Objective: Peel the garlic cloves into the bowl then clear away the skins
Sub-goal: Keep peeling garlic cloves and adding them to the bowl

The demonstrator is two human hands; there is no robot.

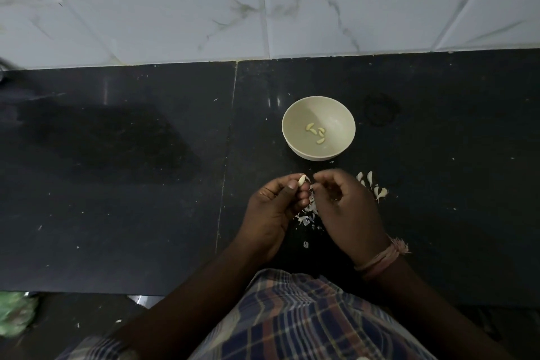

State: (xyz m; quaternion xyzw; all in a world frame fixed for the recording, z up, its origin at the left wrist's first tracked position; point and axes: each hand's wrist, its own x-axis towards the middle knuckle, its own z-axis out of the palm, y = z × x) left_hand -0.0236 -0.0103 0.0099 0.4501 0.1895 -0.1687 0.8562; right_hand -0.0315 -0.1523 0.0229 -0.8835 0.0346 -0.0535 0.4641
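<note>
A cream bowl stands on the black counter with several peeled garlic cloves in it. Just in front of the bowl my left hand pinches a pale garlic clove between thumb and fingers. My right hand hovers beside it with fingers curled; whether it holds a bit of skin I cannot tell. Loose white skins lie on the counter under and between the hands. Unpeeled cloves lie to the right of my right hand.
The black stone counter runs wide to the left and right, with small white flecks. A marble-tiled wall rises behind it. The counter's front edge is near my body. Something green lies below the counter at the lower left.
</note>
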